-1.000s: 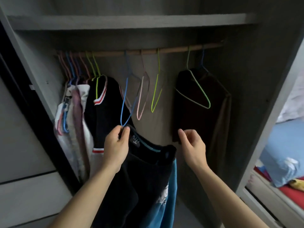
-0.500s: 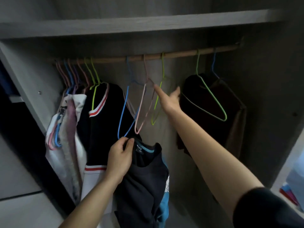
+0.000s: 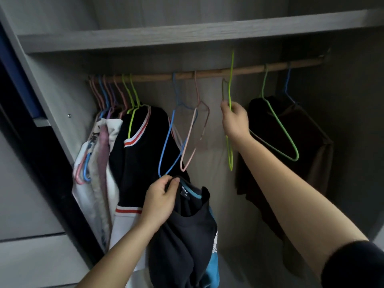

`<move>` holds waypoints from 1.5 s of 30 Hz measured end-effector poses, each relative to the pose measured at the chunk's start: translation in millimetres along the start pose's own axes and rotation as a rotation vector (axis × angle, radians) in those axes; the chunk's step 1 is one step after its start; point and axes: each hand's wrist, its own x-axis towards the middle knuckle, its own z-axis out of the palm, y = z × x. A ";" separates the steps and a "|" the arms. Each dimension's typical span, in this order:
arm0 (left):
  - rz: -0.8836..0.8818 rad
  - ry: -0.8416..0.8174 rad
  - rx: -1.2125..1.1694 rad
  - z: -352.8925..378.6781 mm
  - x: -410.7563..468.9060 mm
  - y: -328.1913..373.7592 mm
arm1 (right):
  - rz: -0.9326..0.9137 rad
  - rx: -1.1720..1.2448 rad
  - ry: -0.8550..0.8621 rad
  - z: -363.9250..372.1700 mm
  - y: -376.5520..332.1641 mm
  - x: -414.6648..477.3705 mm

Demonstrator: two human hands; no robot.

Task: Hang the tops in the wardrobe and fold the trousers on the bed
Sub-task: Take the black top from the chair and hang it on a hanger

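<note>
My left hand point(image 3: 161, 199) grips the collar of a dark navy top point(image 3: 187, 235) with teal trim, which hangs down in front of the open wardrobe. My right hand point(image 3: 235, 119) pinches a yellow-green wire hanger point(image 3: 230, 90) by its neck. The hanger's hook stands above the wooden rail point(image 3: 249, 69), lifted off it. An empty blue hanger point(image 3: 169, 142) and an empty pink hanger point(image 3: 192, 138) hang on the rail between my two hands.
A black jacket with red-and-white trim point(image 3: 143, 146) and several pale garments point(image 3: 99, 154) hang at the left. Dark brown clothes point(image 3: 291, 142) hang at the right on a green hanger point(image 3: 278, 125). A grey shelf point(image 3: 187, 32) spans above the rail.
My right hand went from reaching towards the yellow-green hanger to pinching it, and the hanger has risen so its hook is above the rail. My left hand keeps holding the navy top.
</note>
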 end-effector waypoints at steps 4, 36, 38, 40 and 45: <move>0.039 -0.058 0.157 8.1 -6.3 -2.5 | -0.019 0.033 0.031 -30.6 37.3 -74.0; 0.505 -0.435 0.209 59.3 -71.1 -9.5 | 0.401 -0.401 -0.495 -156.6 63.8 -283.4; 0.602 -0.366 0.392 55.6 -62.8 -2.3 | 0.391 -0.228 -0.456 -159.2 58.7 -274.9; 0.553 -0.395 0.486 53.1 -56.5 0.7 | 0.391 -0.057 -0.428 -165.0 52.8 -263.4; 0.272 -0.444 0.543 60.1 -52.7 -4.1 | 0.449 0.286 -0.672 -190.5 53.1 -252.1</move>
